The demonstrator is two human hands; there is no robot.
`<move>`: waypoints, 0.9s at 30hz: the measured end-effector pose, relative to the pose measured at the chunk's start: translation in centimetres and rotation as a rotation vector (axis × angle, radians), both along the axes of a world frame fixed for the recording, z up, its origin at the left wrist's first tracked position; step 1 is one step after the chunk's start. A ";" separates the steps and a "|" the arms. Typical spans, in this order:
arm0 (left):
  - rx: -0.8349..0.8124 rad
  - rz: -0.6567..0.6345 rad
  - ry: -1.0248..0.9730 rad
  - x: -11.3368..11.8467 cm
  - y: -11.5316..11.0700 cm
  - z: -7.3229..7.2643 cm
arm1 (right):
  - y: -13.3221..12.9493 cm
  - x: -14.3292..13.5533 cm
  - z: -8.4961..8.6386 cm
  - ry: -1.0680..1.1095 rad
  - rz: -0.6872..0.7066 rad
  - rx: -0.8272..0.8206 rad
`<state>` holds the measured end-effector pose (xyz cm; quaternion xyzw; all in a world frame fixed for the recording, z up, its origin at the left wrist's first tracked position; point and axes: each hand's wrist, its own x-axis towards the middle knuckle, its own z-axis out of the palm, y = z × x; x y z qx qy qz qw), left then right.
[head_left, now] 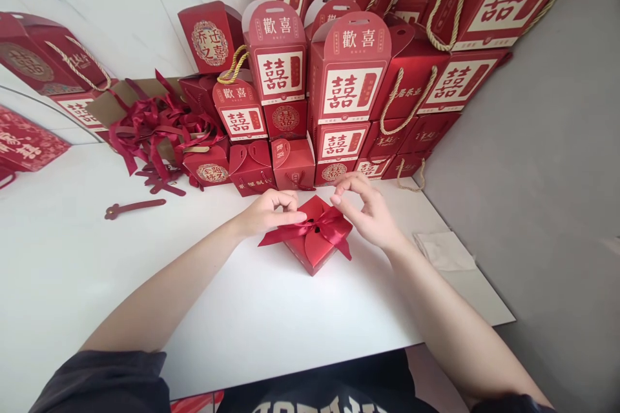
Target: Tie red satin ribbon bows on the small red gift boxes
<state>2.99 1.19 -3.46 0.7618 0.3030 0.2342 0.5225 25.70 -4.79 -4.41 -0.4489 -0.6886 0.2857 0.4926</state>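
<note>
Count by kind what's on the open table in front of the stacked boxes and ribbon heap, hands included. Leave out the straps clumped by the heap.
Left hand and right hand: 2
Red box: 1
Ribbon bow: 1
Strap lying apart: 1
Pale cloth: 1
Total: 6

A white table (232, 329) carries a bow-tied box (314, 246), stacked boxes (341, 142), strips (138, 206) and cloth (446, 250)
</note>
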 end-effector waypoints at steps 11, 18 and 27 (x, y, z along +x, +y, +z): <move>0.047 0.000 0.159 -0.7 0.4 0.5 | -2.8 1.3 3.3 -0.600 0.293 0.136; -0.102 -0.007 0.146 -0.4 0.3 0.7 | -5.0 -1.9 3.5 -0.601 0.381 0.375; 0.052 -0.042 0.174 -0.4 0.3 0.8 | -5.2 -4.2 2.6 -0.660 0.375 0.346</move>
